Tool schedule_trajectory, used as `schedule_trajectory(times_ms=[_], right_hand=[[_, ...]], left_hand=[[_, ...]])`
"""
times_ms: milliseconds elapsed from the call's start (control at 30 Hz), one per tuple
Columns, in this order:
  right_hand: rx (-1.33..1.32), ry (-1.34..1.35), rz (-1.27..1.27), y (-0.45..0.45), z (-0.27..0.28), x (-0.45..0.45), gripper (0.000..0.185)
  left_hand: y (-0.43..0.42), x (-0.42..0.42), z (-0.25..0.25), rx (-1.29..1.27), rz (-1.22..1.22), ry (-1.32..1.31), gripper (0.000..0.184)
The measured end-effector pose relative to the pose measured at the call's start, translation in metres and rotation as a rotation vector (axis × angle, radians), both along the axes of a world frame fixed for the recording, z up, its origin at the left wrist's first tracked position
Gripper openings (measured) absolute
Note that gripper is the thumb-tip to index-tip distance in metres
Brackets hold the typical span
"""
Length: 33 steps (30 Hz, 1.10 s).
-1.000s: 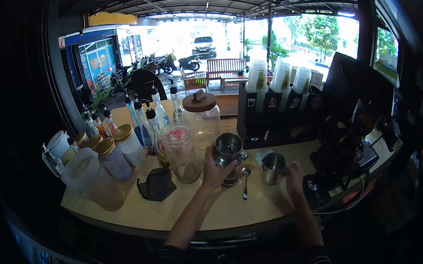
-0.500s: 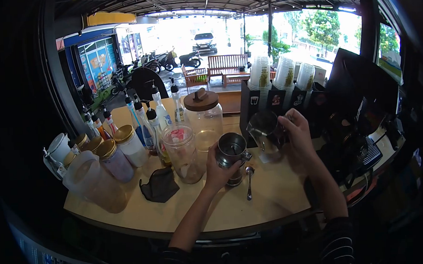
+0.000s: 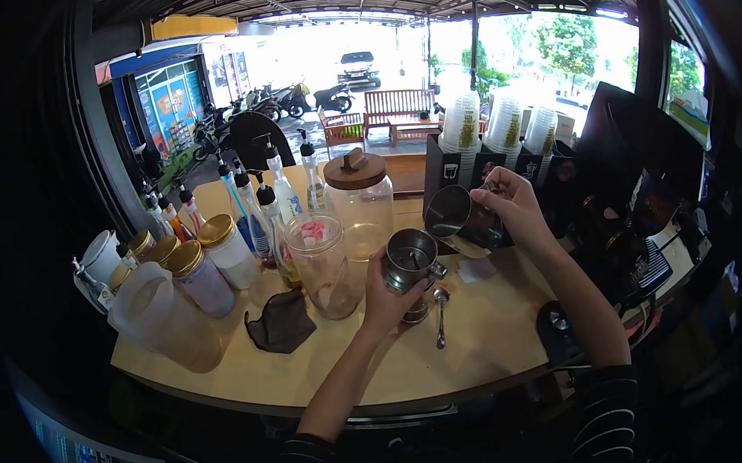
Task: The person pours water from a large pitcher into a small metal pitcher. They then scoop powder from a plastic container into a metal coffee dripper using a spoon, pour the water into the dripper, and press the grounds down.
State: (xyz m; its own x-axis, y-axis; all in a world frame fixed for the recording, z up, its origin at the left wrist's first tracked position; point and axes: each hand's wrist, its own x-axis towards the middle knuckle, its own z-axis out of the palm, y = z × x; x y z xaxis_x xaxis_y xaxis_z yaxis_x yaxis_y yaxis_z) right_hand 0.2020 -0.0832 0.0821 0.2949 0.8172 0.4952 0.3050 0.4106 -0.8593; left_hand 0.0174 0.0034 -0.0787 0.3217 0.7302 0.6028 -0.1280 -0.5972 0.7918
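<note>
My left hand (image 3: 388, 301) is wrapped round a metal canister (image 3: 411, 259), open at the top, with a small spout or tap on its right side. Up and to the right, my right hand (image 3: 515, 207) grips a metal pitcher (image 3: 463, 220), tilted with its mouth toward the canister; the two do not touch. A spoon (image 3: 441, 318) lies on the counter beside the canister, and a white tissue (image 3: 477, 268) lies below the pitcher. What the pitcher contains, if anything, is too dark to tell.
Left of my hands stand a clear jar (image 3: 321, 267), a wooden-lidded jar (image 3: 358, 203), gold-lidded jars (image 3: 201, 280), a plastic pitcher (image 3: 163, 315) and pump bottles (image 3: 264, 219). A dark cloth mask (image 3: 280, 321) lies on the counter (image 3: 377, 380). Stacked cups (image 3: 503, 130) and dark equipment (image 3: 627, 212) stand right.
My right hand has lifted the metal pitcher off the counter, moved it up and left, and tipped it toward the canister. My left hand keeps hold of the canister.
</note>
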Motion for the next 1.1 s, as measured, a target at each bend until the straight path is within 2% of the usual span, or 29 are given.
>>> schedule_trajectory(times_ms=[333,833,1100], right_hand=[[-0.077,-0.123,-0.049,0.008,0.002,-0.001,0.027],[-0.055,-0.214,-0.046,0.018,0.005,-0.004,0.023],[-0.046,-0.127,-0.031,0.019,0.012,-0.011,0.018]], left_hand=[[0.0,-0.001,0.002,-0.007,-0.002,0.016,0.081],[-0.004,-0.002,0.005,0.006,0.004,0.007,0.081],[-0.001,-0.001,0.002,0.008,-0.019,-0.011,0.08]])
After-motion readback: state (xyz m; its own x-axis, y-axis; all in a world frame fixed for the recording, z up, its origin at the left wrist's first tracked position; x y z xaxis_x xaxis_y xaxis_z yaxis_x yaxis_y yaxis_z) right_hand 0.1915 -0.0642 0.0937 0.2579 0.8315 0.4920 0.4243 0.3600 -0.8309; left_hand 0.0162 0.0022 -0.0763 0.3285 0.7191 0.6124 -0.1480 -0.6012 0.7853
